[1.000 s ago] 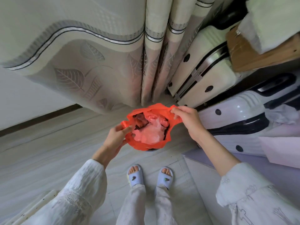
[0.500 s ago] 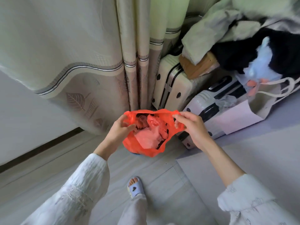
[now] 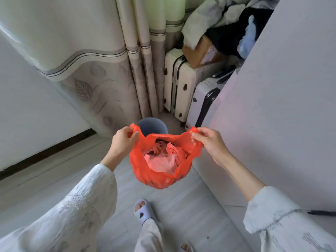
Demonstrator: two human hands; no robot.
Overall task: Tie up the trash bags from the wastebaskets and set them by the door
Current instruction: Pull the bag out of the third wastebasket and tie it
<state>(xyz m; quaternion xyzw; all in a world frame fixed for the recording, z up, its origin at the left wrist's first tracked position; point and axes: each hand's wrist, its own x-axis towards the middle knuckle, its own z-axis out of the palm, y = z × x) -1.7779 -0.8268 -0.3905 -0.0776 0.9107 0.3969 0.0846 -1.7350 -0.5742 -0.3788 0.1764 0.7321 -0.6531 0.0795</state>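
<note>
Bag, orange, untied, mouth open, trash visible inside; left hand and right hand each pinch rim corner; bin behind.

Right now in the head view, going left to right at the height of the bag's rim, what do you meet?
left hand → orange trash bag → right hand → pale panel

Curtain, two suitcases, clothes pile

I see: bag orange-red | bin grey-blue | curtain cream w/ grey leaf print | suitcase cream, blk dots
</note>
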